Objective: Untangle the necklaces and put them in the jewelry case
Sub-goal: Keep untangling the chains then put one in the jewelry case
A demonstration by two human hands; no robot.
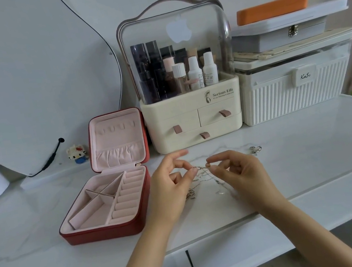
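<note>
Silver chain, thin and knotted, is stretched between two pinches above the white marble-look tabletop point(292, 159). The left hand point(169, 181) nips the tangled necklaces point(202, 175) between thumb and forefinger at one end of a short taut run, its other fingers fanned loosely upward. The right hand point(240, 169) closes thumb and forefinger on the same run just beside it, with a small bead or clasp showing at its fingertips. Below the two pinches the strands sag in loops, and their lower ends with small pendants reach down to the tabletop between the wrists; how many chains there are I cannot tell.

Left of the pinches, a little apart from the left wrist, the red jewelry case point(106, 225) lies open, its pink-lined lid point(117, 139) standing upright at the back. Its tray shows divided compartments and a row of ring rolls, all bare. Bare tabletop lies between the left hand and the case's near corner.

Beyond the pinches a cream cosmetics organiser point(193, 116) with three drawers stands close behind the fingertips. Right of the right hand, near but apart from it, a small silver piece point(255, 150) lies on the surface. Farther right the tabletop is open to its edge, with a ribbed white box point(292, 94) at the back. Toward the person, the front edge of the tabletop runs beneath both forearms.
</note>
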